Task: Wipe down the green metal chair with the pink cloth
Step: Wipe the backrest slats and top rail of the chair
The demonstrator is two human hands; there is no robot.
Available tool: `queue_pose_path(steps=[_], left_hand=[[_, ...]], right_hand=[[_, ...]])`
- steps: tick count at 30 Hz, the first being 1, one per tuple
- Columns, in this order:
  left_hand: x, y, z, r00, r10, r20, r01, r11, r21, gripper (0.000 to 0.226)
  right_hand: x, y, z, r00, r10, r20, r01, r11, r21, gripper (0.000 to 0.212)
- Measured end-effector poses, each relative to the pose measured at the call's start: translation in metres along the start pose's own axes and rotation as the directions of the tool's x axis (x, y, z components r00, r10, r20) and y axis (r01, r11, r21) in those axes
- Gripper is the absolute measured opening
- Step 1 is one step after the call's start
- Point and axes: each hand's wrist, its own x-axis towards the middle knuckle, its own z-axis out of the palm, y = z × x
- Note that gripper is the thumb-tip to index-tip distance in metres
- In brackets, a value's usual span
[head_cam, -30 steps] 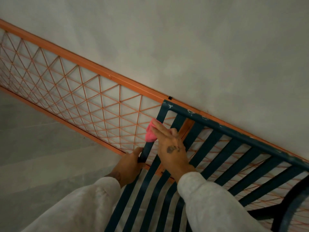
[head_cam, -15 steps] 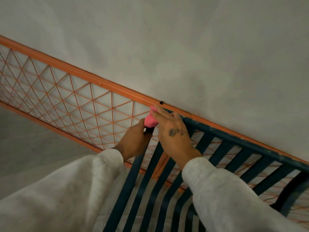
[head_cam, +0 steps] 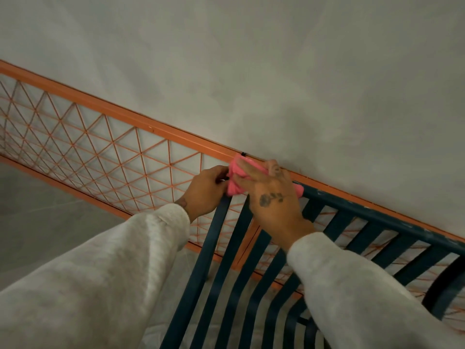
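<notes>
Right hand (head_cam: 274,197) presses the pink cloth (head_cam: 236,180) on the chair's top corner; left hand (head_cam: 206,190) grips the outer slat (head_cam: 201,260) at nine o'clock. The cloth could snag on chipped paint.

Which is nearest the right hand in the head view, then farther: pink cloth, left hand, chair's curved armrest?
1. pink cloth, pressed under the right hand at the chair's top corner.
2. left hand, just left of the cloth.
3. curved armrest, far lower right.

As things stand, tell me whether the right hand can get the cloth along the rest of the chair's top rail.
Probably yes: the right hand presses the pink cloth on the top rail, which looks bare beyond it.
</notes>
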Motion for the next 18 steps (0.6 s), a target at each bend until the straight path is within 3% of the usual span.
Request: queue_pose_path(steps=[4, 10, 18], left_hand=[[0.002, 0.0, -0.002, 1.0, 0.003, 0.03, -0.003, 1.0, -0.01, 0.033], [0.009, -0.001, -0.011, 0.995, -0.043, 0.09, 0.037, 0.997, 0.063, 0.018], [0.009, -0.002, -0.012, 0.991, -0.009, 0.133, -0.003, 0.996, 0.085, 0.033]], right_hand=[[0.006, 0.003, 0.001, 0.999, 0.037, -0.025, -0.038, 0.999, -0.014, 0.06], [0.028, -0.017, -0.003, 0.993, 0.05, 0.105, -0.061, 0.992, 0.111, 0.045], [0.024, 0.005, -0.023, 0.962, 0.073, 0.262, -0.143, 0.955, 0.26, 0.03]])
